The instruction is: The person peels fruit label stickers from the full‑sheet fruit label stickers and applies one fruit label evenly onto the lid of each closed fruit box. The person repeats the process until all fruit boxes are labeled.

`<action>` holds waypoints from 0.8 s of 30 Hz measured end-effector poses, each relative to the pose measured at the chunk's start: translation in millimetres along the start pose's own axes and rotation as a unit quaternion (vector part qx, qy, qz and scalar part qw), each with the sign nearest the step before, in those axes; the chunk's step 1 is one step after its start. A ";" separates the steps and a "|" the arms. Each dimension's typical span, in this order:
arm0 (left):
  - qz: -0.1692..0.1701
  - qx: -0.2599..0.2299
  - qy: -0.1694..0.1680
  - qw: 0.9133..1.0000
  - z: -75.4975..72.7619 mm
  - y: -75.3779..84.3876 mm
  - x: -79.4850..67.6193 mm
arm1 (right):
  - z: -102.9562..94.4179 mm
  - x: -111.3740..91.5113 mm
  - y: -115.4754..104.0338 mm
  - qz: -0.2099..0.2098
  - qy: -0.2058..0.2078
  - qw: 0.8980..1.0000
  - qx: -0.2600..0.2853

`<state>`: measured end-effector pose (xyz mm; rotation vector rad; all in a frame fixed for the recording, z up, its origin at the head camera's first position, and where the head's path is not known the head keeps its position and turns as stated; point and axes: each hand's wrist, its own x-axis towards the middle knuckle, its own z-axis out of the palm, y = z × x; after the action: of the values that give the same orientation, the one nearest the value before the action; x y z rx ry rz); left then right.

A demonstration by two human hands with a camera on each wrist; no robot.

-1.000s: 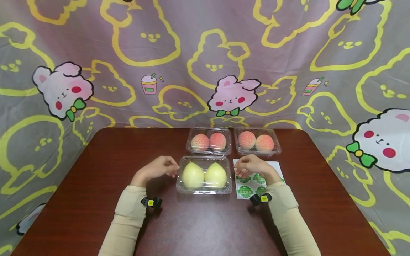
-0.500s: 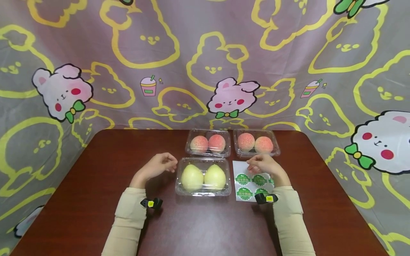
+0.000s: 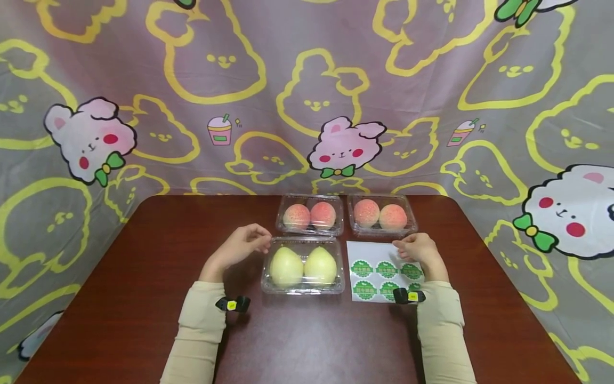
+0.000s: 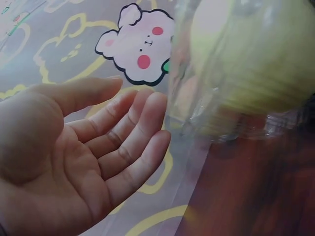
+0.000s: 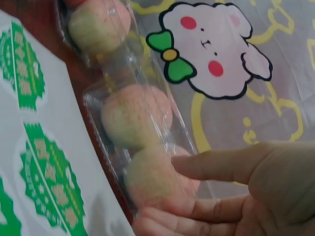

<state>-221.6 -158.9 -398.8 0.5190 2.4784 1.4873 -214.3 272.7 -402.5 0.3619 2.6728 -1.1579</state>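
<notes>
My left hand [image 3: 240,246] hovers at the upper left corner of a clear plastic clamshell box [image 3: 303,291] holding two pale yellow-green pears [image 3: 320,266]. In the left wrist view its palm is turned up, fingers [image 4: 130,135] gently bent with nothing in them, beside the box wall. To the box's right lies a white sheet [image 3: 369,250] bearing several round green stickers [image 3: 362,269]. Over this sheet's upper right corner is my right hand [image 3: 422,253]. Its thumb and fingers are apart and hold nothing in the right wrist view, overlapping a peach box [image 5: 106,142].
Two clear boxes, a left one [image 3: 339,217] and a right one [image 3: 381,233], stand along the back of the brown table [image 3: 307,341], each with two pinkish peaches [image 3: 366,213]. Behind the table hangs a cartoon-patterned curtain [image 3: 268,64].
My right hand has moved right across the sticker sheet, uncovering more stickers. My left hand has shifted slightly forward and right, to the corner of the pear box. The boxes stay put.
</notes>
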 end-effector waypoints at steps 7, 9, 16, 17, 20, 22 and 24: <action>-0.002 -0.001 0.005 1.000 2.4 1.9 -2.1 | -4.4 -1.4 7.9 0.055 0.039 0.996 -0.057; -0.002 -0.001 0.006 1.000 2.3 3.2 -3.1 | -5.4 -2.1 10.0 0.064 0.052 0.995 -0.060; 0.008 0.000 0.010 1.000 0.1 10.3 -6.2 | -7.1 -4.6 15.1 0.076 0.087 0.989 -0.092; 0.009 -0.001 0.010 1.000 -0.3 10.7 -6.5 | -6.7 -4.8 16.0 0.080 0.085 0.989 -0.096; 0.013 -0.004 0.012 1.000 -1.6 11.4 -7.0 | -5.0 -5.2 18.2 0.083 0.070 0.987 -0.117; 0.014 -0.006 0.015 1.000 -2.5 11.5 -7.3 | -3.4 -5.2 19.6 0.084 0.056 0.988 -0.121; 0.017 -0.004 0.017 1.000 -3.4 11.2 -7.7 | -1.9 -4.9 20.3 0.082 0.043 0.987 -0.128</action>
<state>-213.6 -159.9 -387.4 0.5409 2.4995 1.5304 -203.7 286.8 -413.7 0.5847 2.7595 -0.7574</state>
